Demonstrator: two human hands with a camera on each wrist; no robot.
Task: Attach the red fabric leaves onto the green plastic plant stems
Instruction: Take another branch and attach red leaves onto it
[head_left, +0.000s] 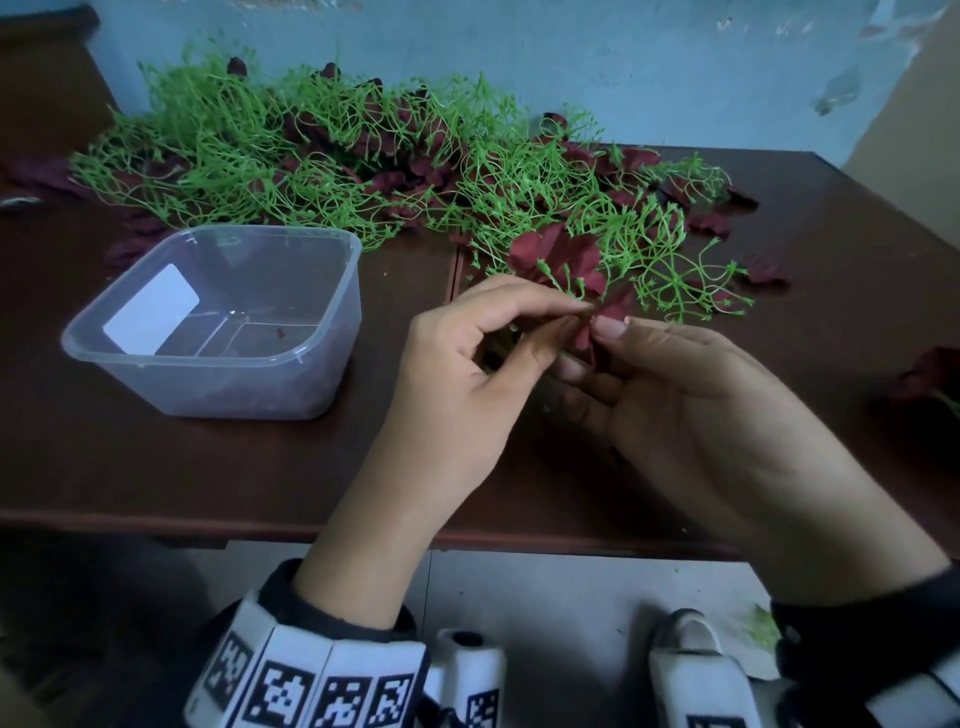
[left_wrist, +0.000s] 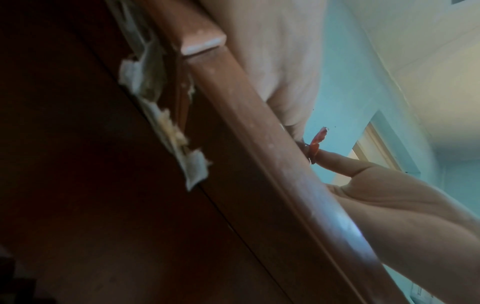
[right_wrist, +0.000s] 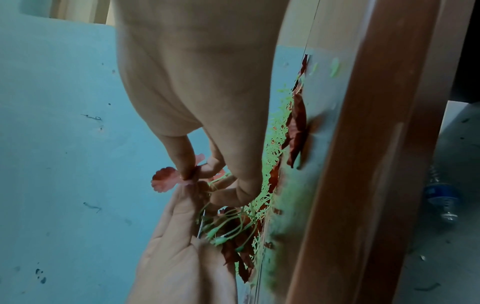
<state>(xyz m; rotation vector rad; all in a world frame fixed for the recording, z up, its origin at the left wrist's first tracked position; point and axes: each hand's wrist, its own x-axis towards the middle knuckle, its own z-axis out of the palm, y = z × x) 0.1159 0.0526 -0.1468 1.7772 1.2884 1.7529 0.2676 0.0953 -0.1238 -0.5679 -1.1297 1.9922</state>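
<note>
A green plastic stem sprig (head_left: 563, 280) with dark red fabric leaves (head_left: 558, 252) on it lies just beyond my hands, over the table's middle. My left hand (head_left: 577, 316) pinches one of its stem tips between thumb and forefinger. My right hand (head_left: 593, 347) pinches a red leaf (head_left: 605, 314) right against that tip. In the right wrist view the right hand (right_wrist: 195, 173) holds the scalloped leaf (right_wrist: 164, 181), with the left hand (right_wrist: 193, 192) meeting it from below and green stems (right_wrist: 226, 225) hanging behind. The left wrist view shows the leaf (left_wrist: 319, 138) over the table edge; my fingers there are mostly hidden.
A big tangle of green stems (head_left: 291, 150) mixed with loose red leaves (head_left: 395, 182) covers the back of the brown table (head_left: 156, 467). A clear plastic tub (head_left: 234, 387) stands at the left. More leaves (head_left: 930, 371) lie at the right edge. A bottle (right_wrist: 441, 197) lies on the floor.
</note>
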